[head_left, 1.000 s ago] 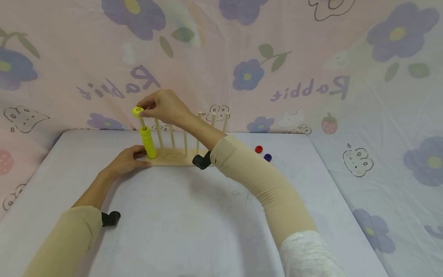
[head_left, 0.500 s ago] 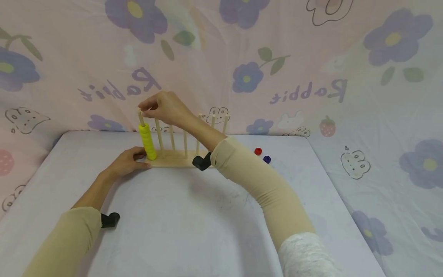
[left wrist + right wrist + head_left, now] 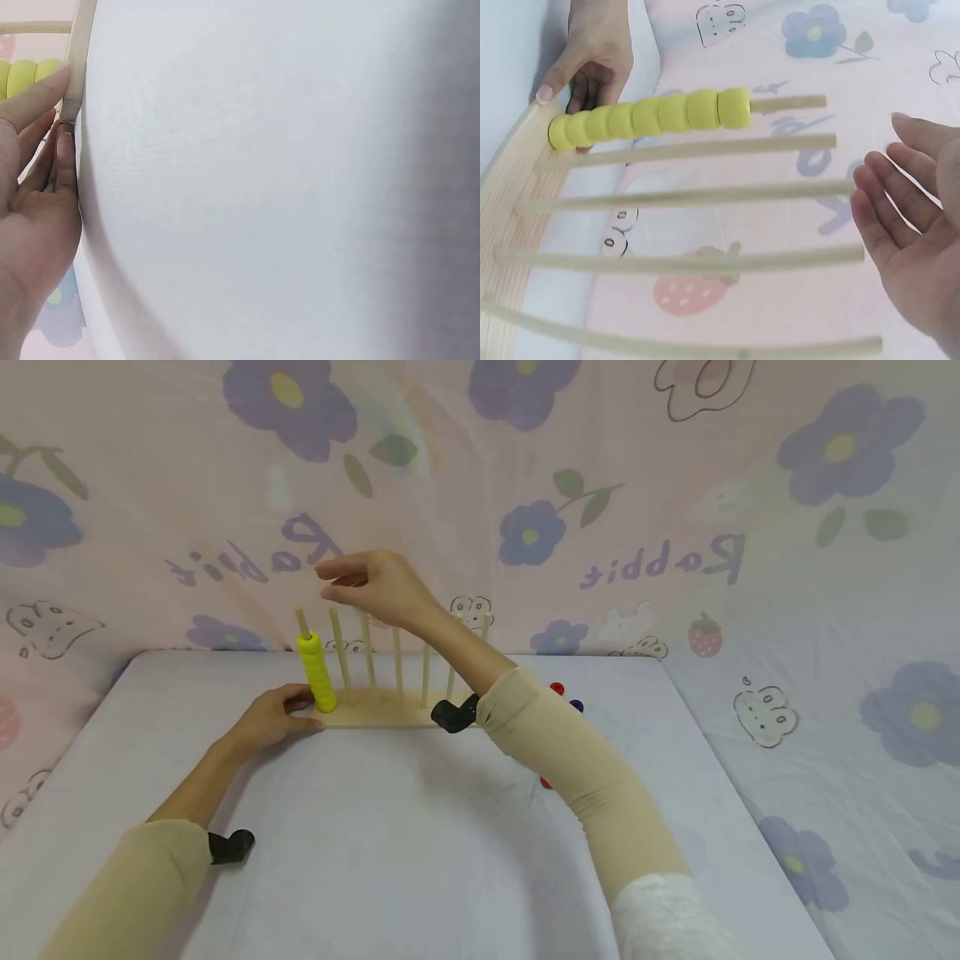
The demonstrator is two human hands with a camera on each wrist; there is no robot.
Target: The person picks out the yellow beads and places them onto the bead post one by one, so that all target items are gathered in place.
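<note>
A wooden peg rack [image 3: 375,717] stands on the table with a row of upright pegs. Yellow beads [image 3: 317,675] are stacked on its leftmost peg, whose bare tip sticks out above them. My left hand [image 3: 268,720] holds the left end of the base, thumb at the front edge and fingers round the end, as the right wrist view also shows. Above the pegs, to the right of the yellow stack, my right hand [image 3: 386,587] is raised with relaxed fingers and nothing between them. The other pegs [image 3: 705,196] in the right wrist view carry no beads.
A red bead [image 3: 557,688] and a dark purple bead [image 3: 576,706] lie right of the rack. Another red bead [image 3: 546,782] shows partly from behind the right sleeve. A patterned cloth [image 3: 465,468] hangs behind the table [image 3: 360,843].
A yellow bead pinched over the leftmost peg was let go and slid down onto the stack. My right hand then lifted off to the right, fingers parting. The left hand stayed on the base.
</note>
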